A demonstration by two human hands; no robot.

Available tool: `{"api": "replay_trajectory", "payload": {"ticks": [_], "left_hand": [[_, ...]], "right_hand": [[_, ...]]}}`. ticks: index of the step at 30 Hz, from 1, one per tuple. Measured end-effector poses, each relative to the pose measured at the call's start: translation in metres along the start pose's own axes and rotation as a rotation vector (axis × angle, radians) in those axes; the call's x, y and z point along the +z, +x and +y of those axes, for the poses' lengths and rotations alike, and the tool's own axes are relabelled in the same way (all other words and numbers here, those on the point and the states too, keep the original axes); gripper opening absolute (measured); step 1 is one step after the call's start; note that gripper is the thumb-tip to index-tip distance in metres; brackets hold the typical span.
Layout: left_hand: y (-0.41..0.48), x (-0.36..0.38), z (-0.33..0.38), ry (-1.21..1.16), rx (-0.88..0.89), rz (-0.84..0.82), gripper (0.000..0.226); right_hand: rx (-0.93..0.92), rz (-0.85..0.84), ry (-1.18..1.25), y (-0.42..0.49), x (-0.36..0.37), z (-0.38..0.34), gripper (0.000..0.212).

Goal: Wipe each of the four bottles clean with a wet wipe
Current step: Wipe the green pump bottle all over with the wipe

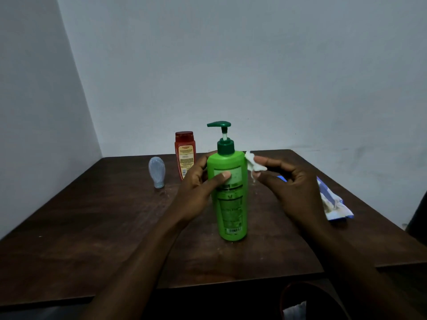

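A tall green pump bottle (231,204) stands upright in the middle of the dark wooden table (92,227). My left hand (196,188) grips its upper body, thumb across the label. My right hand (293,185) pinches a small white wet wipe (253,163) against the bottle's right shoulder. Behind my left hand stands a red bottle (184,151), partly hidden by it. A small pale blue bottle (157,172) rests on its cap to the left. I see only three bottles.
A blue and white wipes packet (332,202) lies on the table to the right, partly behind my right hand. The table sits in a corner, with walls behind and at the left. A dark object (418,218) is at the right edge.
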State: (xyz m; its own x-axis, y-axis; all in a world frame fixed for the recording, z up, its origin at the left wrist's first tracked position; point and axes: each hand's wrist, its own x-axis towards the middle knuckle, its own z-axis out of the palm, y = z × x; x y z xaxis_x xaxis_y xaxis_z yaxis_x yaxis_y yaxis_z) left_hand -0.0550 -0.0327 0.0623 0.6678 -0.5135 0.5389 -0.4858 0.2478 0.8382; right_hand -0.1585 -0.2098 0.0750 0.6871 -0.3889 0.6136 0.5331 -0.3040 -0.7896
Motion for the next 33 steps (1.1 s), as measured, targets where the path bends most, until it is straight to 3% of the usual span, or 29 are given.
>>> {"api": "replay_trajectory", "payload": {"ticks": [9,14,18,21,24,29,33], "left_hand": [[0.021,0.015,-0.029,-0.205,-0.114,0.242,0.023],[0.031,0.01,-0.021,-0.459,-0.195,0.375,0.041],[0.034,0.007,-0.012,-0.605,-0.306,0.479,0.045],[0.033,0.013,-0.005,-0.762,-0.42,0.549,0.049],[0.034,0.018,0.001,-0.895,-0.513,0.562,0.049],[0.033,0.028,0.003,-0.931,-0.596,0.585,0.044],[0.032,0.03,0.002,-0.965,-0.622,0.575,0.047]], "right_hand": [[0.027,-0.025,-0.097,-0.021,0.025,0.038,0.025],[-0.117,-0.02,-0.341,-0.052,0.014,0.046,0.018],[0.055,0.041,-0.053,-0.064,0.008,0.036,0.02],[0.083,0.146,0.115,-0.066,0.007,0.022,0.02],[-0.03,0.232,0.131,-0.064,0.012,0.005,0.022],[-0.365,0.312,-0.244,-0.057,0.016,-0.01,0.023],[-0.59,0.293,-0.385,-0.058,0.022,-0.01,0.022]]}}
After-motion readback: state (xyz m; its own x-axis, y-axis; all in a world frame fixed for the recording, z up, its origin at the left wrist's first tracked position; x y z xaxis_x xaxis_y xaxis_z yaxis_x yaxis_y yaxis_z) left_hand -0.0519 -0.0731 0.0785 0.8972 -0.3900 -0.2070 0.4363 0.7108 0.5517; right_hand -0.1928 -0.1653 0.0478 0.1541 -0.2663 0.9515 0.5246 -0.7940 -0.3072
